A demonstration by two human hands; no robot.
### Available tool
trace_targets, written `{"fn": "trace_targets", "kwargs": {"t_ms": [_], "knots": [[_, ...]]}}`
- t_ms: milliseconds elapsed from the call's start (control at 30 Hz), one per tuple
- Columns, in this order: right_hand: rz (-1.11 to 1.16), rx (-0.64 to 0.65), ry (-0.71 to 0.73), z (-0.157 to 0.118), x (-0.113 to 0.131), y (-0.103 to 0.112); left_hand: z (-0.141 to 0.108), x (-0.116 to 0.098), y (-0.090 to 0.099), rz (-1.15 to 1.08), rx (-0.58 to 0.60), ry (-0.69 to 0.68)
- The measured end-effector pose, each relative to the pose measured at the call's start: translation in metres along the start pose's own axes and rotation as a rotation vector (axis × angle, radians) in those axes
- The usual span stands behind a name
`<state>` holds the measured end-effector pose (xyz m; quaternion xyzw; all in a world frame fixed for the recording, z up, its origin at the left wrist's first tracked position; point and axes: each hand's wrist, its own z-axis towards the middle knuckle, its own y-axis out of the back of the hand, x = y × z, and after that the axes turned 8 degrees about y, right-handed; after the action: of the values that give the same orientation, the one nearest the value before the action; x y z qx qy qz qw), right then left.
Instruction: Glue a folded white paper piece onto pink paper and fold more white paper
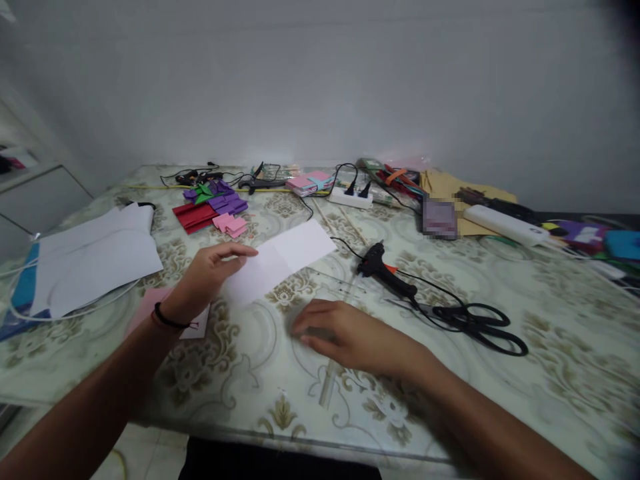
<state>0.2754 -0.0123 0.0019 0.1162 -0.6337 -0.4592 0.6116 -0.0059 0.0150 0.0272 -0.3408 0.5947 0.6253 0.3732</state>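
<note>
My left hand (217,263) pinches the left part of a white sheet of paper (300,250), which has a faint crease across it. To its right, my right hand (343,333) is over the table with fingers slightly bent and thumb apart, nothing visible between them. A translucent stick (327,387) lies partly hidden beneath that hand. Beyond the right hand a black glue gun (387,270) rests on its side, its cord trailing. Black-handled scissors (470,323) lie close by. Under my left wrist are a pink sheet (145,310) and a white card with red marks (197,327).
At left, white sheets (95,260) lie over a blue packet. Folded red paper (194,217), purple paper (227,202) and pink pieces (231,225) sit further back. A power strip (351,198) with plugs stands near the wall. A long white bar (505,225) lies at right among clutter.
</note>
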Motion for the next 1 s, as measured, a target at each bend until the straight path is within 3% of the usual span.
{"fn": "trace_targets", "kwargs": {"t_ms": [167,267,433,533,700,767,800,900,1000], "knots": [[-0.039,0.049,-0.054,-0.003,0.003,0.007,0.004,0.009,-0.01,0.27,0.293,0.023],[-0.073,0.088,-0.106,-0.005,0.006,0.012,0.003,0.014,-0.016,0.359,0.286,-0.01],[-0.218,0.168,-0.167,-0.006,0.009,0.013,-0.006,0.019,-0.034,0.526,0.269,-0.249],[-0.318,0.215,-0.226,-0.006,0.012,0.011,-0.008,0.02,-0.041,0.574,0.269,-0.303],[-0.47,0.244,-0.372,-0.015,0.018,0.011,-0.011,-0.001,-0.027,0.596,0.363,-0.268],[-0.469,0.239,-0.416,-0.026,0.016,0.016,-0.016,-0.013,-0.018,0.588,0.453,-0.287],[-0.437,0.24,-0.423,-0.031,0.015,0.021,-0.019,-0.017,-0.014,0.583,0.558,-0.3],[-0.358,0.141,-0.469,-0.044,0.012,0.035,-0.022,-0.021,-0.009,0.575,0.715,-0.31],[-0.34,-0.143,-0.458,-0.039,0.011,0.04,-0.018,-0.015,-0.013,0.567,0.734,-0.31]]}}
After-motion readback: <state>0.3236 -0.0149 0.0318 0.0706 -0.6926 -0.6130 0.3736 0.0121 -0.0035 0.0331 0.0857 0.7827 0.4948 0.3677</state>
